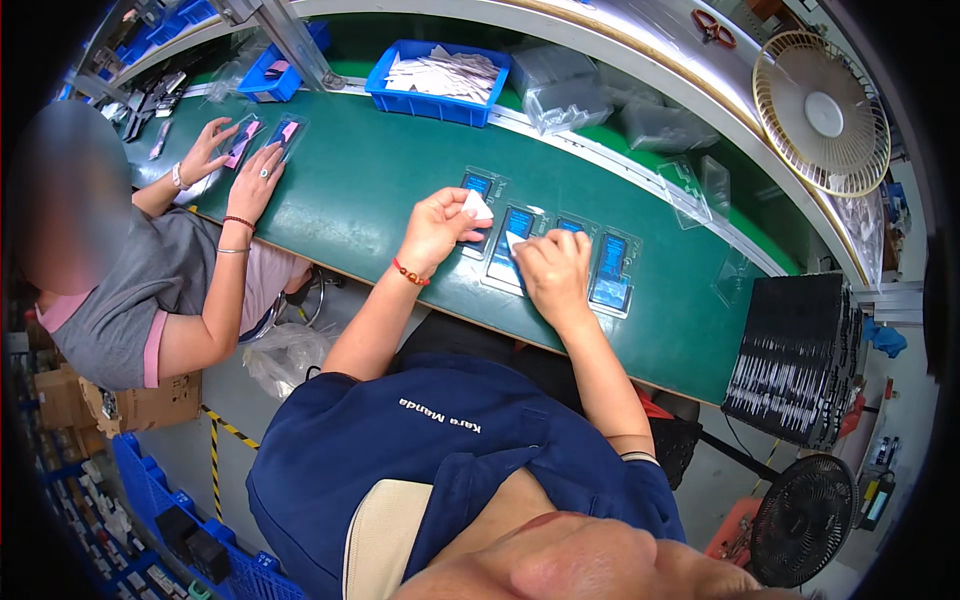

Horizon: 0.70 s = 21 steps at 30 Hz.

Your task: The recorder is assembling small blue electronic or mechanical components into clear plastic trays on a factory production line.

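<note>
- Head view: the left hand (432,232) has its grip pinched together on a small white slip (478,206), held just above the green tabletop (350,190).
- The right hand (553,272) presses down on another white slip (514,240), its fingers closed over it, on a clear blister tray (510,250) with a blue insert.
- Taking that tray as the landmark: three like trays lie in the same row, one (478,186) just beyond the left hand, two (612,270) touching or nearly so on the far side of the right hand.
- Beyond the tray, across the tabletop, a blue bin (440,80) holds a loose heap of white slips.
- The slips look thin, light and bendable, best pinched at an edge or corner; they would crease easily. The trays look like stiff but thin plastic, probably slippery and easy to shift.
- To the left of the tray, well apart, a co-worker's hands (235,165) rest on two trays with pink inserts.
- Right of the tray, past the tabletop's end, stands a black rack (795,355).
- Hidden: the right palm covers most of its slip and the tray's lower part; whether the slip is tucked inside cannot be told.
</note>
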Tool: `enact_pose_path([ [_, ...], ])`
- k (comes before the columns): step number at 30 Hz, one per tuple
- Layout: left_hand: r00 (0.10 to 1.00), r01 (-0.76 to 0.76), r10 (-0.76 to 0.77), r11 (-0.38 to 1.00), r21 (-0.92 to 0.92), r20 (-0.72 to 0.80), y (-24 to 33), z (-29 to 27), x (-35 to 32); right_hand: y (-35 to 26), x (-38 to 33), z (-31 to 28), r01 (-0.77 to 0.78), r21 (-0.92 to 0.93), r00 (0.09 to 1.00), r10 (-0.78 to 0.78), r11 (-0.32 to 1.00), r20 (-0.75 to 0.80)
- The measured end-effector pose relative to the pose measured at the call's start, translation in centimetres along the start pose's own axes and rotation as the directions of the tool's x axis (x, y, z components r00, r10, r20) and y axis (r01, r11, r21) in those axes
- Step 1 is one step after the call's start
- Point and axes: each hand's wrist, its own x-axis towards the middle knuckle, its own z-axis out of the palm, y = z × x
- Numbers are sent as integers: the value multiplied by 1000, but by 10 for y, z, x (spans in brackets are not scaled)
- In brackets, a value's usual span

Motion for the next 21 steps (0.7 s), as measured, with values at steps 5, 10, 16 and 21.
enact_pose_path([
  [5, 993, 18, -26, 997, 77, 112, 4, 23, -5, -3, -5, -11, -225, 226, 974, 215, 948, 67],
  [10, 921, -35, -43, 981, 193, 387, -18, 58, -7, 16, -18, 1, -491, 578, 841, 527, 651, 121],
  [16, 886, -454, 409, 665, 593, 218, 28, 34, 43, 24, -33, -24, -112, -102, 993, 108, 988, -41],
  [21, 633, -404, 742, 74, 912, 220, 81, -22, 145, 16, -36, -31, -74, -82, 993, 81, 994, 81],
])
